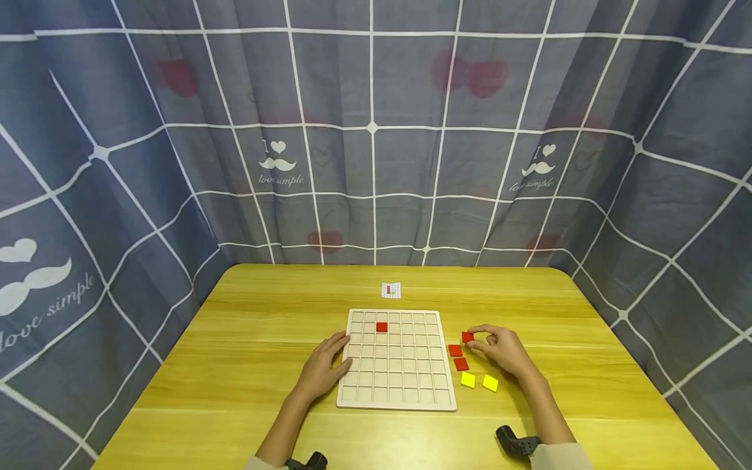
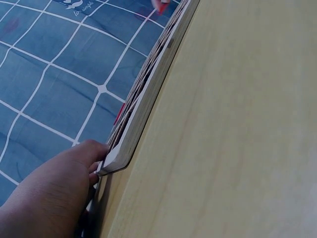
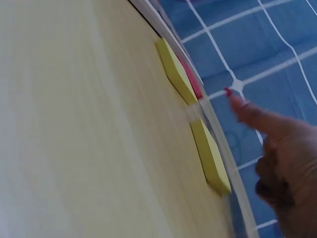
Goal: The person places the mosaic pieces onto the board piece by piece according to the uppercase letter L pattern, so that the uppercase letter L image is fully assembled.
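A cream grid board (image 1: 396,408) lies flat on the table, with one red square tile (image 1: 382,327) in a cell near its top. My left hand (image 1: 323,367) rests along the board's left edge, thumb and fingertips spread and touching the rim. To the right of the board, my right hand (image 1: 502,350) pinches a red square tile (image 1: 467,337) between thumb and finger. Just below that, another red tile (image 1: 455,350) and a further red tile (image 1: 461,364) lie by the board's right edge. Nearer to me are two yellow tiles, the left one (image 1: 468,380) and the right one (image 1: 490,383).
Beyond the board lies a small card (image 1: 391,290) printed with a grid and a coloured figure. The yellowish wooden table (image 1: 282,294) is enclosed by a grey-blue curtain (image 1: 405,163) with white lines at the back and both sides.
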`<state>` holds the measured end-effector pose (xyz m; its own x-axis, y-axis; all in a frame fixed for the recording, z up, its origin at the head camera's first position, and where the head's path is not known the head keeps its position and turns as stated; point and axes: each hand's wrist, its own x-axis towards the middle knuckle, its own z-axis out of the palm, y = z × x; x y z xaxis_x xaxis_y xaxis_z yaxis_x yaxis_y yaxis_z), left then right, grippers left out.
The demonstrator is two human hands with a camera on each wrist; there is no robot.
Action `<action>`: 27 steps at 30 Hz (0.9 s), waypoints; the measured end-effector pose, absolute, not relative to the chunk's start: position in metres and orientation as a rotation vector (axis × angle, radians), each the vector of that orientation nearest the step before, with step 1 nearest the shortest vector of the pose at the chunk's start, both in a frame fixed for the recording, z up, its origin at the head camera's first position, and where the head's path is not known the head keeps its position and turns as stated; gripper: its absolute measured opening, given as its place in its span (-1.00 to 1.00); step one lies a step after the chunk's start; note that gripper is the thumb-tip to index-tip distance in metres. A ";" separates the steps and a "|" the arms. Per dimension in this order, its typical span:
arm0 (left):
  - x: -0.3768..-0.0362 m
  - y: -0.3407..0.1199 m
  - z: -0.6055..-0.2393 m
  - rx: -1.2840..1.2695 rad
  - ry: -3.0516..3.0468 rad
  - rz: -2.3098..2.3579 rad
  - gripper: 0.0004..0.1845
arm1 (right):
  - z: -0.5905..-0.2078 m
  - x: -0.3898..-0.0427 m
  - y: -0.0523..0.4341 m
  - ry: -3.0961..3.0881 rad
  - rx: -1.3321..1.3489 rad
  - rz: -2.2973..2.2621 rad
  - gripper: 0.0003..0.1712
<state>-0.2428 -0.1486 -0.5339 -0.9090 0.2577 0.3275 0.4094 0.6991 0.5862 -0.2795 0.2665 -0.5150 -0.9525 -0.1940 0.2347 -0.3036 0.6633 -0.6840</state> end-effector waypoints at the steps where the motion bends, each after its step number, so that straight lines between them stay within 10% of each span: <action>1: -0.243 -0.148 -0.534 -0.533 -2.689 -1.009 -0.46 | -0.511 -0.280 0.261 -2.722 0.415 1.166 -0.65; 27: -0.243 -0.147 -0.534 -0.518 -2.690 -1.034 -0.47 | -0.513 -0.300 0.111 -2.619 0.674 1.120 -0.64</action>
